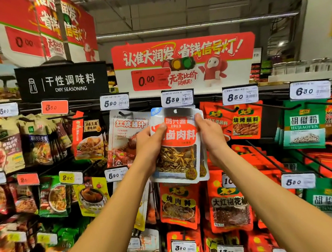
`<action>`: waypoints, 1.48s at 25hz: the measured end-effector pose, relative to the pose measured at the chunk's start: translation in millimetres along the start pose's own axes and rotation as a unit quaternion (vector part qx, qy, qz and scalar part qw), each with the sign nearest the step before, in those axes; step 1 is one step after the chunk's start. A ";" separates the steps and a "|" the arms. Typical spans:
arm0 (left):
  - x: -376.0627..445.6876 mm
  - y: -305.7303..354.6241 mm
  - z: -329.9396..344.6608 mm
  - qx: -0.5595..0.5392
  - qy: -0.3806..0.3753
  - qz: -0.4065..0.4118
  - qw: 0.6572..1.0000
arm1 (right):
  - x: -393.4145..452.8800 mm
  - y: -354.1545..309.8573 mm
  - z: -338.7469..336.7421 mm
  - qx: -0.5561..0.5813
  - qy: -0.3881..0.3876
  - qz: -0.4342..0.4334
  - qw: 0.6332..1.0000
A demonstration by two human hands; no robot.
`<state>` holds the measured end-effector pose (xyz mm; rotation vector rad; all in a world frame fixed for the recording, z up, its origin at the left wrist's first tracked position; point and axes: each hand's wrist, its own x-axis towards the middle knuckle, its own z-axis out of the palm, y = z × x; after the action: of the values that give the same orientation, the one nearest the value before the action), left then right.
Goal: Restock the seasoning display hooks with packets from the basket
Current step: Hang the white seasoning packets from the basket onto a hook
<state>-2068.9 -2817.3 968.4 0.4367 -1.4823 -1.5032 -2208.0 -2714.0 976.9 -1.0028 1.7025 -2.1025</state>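
Note:
A clear and red seasoning packet [178,145] with a brown spice window is held up in front of the display, just under the 5.39 price tag [177,98]. My left hand [149,145] grips its left edge and my right hand [210,136] grips its right edge. The hang hole at its top sits right below the tag. At least one more packet of the same kind lies behind it. The hook itself is hidden behind the packet. No basket is in view.
Rows of hooks carry seasoning packets all around: a white braising sauce packet [126,137] to the left, red barbecue packets [243,123] to the right, red stew packets [178,203] below. A black "Dry Seasoning" sign [62,82] and a red promotion sign [183,64] hang above.

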 end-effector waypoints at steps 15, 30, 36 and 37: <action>-1.1 -35.0 -20.0 0.117 0.005 0.036 0.992 | -28.2 28.8 -11.4 -0.193 0.024 -0.093 0.976; 49.8 -38.3 23.1 0.259 0.118 -0.052 0.957 | 43.1 42.6 -19.1 -0.164 0.049 0.086 0.982; -1.7 -17.7 2.9 0.120 0.148 0.000 0.982 | -7.2 8.6 -64.9 -0.013 0.038 0.072 0.997; -14.9 -14.1 3.6 0.086 0.121 -0.017 0.989 | -19.9 2.2 -75.3 0.003 0.023 0.070 0.997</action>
<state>-2069.7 -2805.9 950.9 0.7242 -1.4208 -1.3007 -2242.8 -2645.9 962.1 -0.8138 1.7343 -2.0536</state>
